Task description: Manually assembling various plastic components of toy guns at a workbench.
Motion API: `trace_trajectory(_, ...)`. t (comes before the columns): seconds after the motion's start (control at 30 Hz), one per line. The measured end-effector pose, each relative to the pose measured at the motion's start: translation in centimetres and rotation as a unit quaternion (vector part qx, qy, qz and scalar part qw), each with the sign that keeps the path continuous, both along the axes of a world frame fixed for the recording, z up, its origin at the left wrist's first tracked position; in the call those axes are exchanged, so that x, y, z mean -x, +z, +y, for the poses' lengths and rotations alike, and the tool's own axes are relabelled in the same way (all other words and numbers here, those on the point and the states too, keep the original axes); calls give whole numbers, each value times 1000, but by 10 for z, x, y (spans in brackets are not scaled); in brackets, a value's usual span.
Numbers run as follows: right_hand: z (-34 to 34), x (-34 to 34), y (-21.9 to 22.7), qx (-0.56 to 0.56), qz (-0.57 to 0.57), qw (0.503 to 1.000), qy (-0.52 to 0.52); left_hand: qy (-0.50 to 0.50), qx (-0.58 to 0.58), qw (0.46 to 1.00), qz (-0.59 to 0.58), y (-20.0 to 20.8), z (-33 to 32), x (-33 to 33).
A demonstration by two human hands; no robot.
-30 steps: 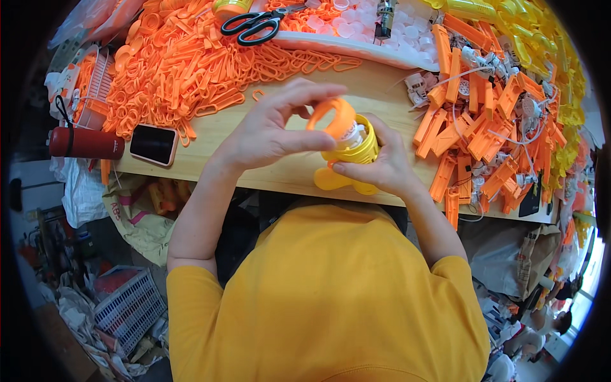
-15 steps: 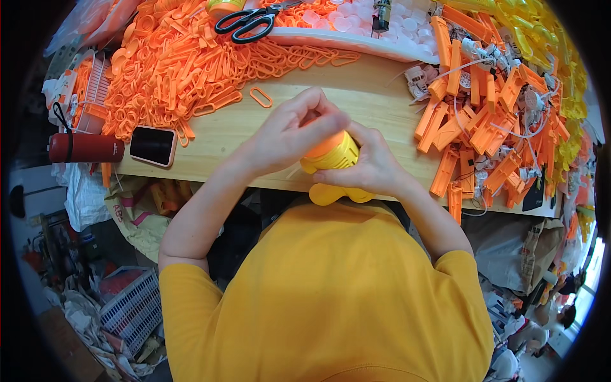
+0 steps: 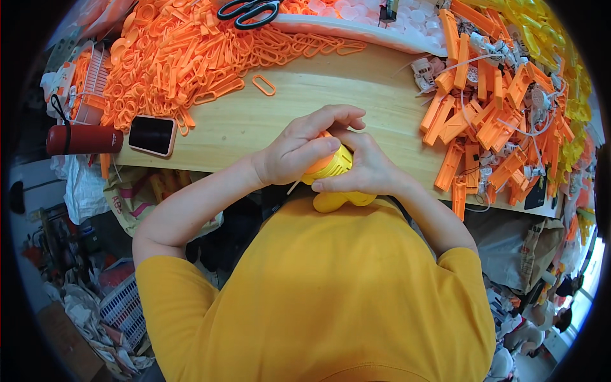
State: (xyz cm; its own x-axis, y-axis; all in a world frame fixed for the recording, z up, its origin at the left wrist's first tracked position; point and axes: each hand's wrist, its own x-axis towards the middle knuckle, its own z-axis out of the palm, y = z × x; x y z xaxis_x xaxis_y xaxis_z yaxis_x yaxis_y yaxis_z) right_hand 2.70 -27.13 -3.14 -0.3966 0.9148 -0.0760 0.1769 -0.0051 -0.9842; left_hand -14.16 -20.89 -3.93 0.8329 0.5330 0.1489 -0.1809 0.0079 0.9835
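Close to my body, at the near edge of the table, both hands hold a yellow plastic piece [image 3: 333,167] with a slotted round body, an orange top and rounded lobes below. My right hand [image 3: 369,164] wraps round its body from the right, thumb across the near side. Over the orange top curls my left hand [image 3: 296,149], its thumb pressing on the upper end and its other fingers bent across the far side. Most of the orange part is hidden under the fingers.
At the far left is a heap of orange plastic loops and rings [image 3: 184,57], with black scissors [image 3: 254,13]. A phone [image 3: 153,135] and red flask [image 3: 86,139] lie nearer. Orange housings with wires [image 3: 490,121] crowd the right. A white tray [image 3: 363,28] stands at the back.
My left hand has come down and its fingers have opened out over the top of the yellow piece. The piece has shifted slightly toward my body. My right hand keeps its hold.
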Motion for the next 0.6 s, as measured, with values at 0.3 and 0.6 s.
trace_trajectory(0.3, -3, 3, -2, 60, -3, 997, 51, -57, -224, 973, -23, -4, 5, 8)
trace_trajectory(0.6, -4, 4, -4, 31, 18, 999, 20, 12, -226, 974, -10, -9, -5, 3)
